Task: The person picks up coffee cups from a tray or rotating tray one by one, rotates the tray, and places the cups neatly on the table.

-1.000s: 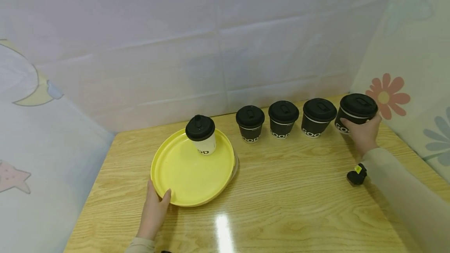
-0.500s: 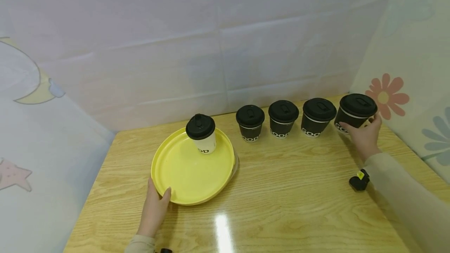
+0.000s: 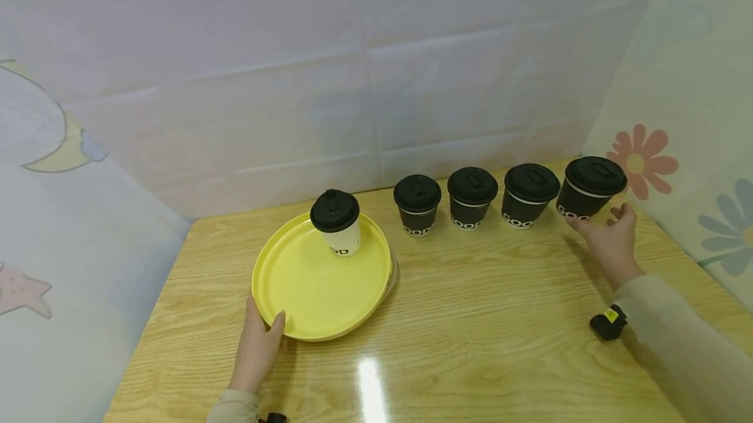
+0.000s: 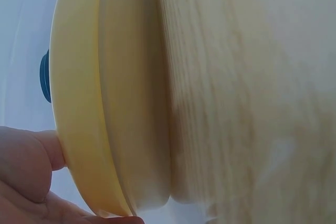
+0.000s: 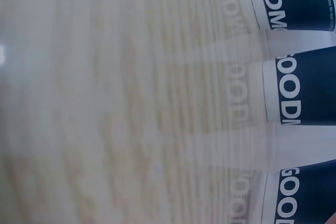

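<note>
My left hand (image 3: 257, 348) grips the near-left edge of a round yellow tray (image 3: 312, 305), thumb at the rim. In the left wrist view the thumb (image 4: 50, 148) touches the yellow side and a finger lies lower along the edge. A white cup with a black lid (image 3: 343, 240) stands upright on the tray's far side. My right hand (image 3: 608, 243) is just in front of the rightmost black cup (image 3: 582, 201), fingers loosely bent and spread around its lower near side, apart or barely touching; I cannot tell which.
Three more black lidded cups, the left one (image 3: 418, 217), the middle one (image 3: 470, 212) and the right one (image 3: 520, 208), stand in a row along the back of the wooden table (image 3: 470, 344). Behind them is a cloth-covered wall (image 3: 282, 116); a flower-printed wall (image 3: 706, 214) borders the right.
My right hand has loosened from the rightmost black cup and drawn back toward me; the cup stays at the row's end. The left hand and tray have not visibly moved.
</note>
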Demonstrator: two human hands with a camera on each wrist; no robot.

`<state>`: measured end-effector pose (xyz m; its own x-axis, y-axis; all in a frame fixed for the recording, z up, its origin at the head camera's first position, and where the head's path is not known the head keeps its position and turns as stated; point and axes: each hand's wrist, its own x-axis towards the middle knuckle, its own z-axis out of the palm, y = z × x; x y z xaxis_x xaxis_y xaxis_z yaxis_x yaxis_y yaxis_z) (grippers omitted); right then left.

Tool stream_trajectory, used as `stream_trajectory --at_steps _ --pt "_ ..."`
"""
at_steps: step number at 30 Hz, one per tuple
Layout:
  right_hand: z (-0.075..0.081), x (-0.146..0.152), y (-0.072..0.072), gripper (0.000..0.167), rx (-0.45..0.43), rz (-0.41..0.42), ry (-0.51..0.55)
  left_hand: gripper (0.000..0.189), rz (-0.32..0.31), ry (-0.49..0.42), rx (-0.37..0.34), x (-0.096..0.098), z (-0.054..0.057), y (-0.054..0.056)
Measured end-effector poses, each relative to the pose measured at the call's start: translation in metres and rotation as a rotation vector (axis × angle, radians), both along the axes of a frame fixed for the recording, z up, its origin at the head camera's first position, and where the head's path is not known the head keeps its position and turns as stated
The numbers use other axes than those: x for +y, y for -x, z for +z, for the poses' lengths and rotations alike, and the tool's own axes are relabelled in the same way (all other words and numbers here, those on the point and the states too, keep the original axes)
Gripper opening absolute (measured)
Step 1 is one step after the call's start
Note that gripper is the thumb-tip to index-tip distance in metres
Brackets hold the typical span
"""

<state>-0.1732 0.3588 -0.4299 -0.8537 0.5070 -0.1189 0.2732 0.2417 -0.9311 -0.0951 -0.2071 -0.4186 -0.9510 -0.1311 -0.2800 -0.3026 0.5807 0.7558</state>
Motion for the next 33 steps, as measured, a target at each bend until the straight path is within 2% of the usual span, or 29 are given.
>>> stream_trajectory --at_steps 10,21,33 --pt "0.005 -0.011 -0.013 0.105 0.008 0.020 -0.017 0.085 -0.002 -0.005 0.005 -0.001 0.001 0.001" --pt "0.008 -0.030 -0.025 0.098 0.061 0.062 -0.052 0.087 -0.002 -0.031 0.019 -0.002 0.002 -0.002" --pt "0.015 -0.053 -0.035 0.094 0.103 0.121 -0.058 0.085 -0.005 -0.013 0.045 -0.001 0.003 -0.003"
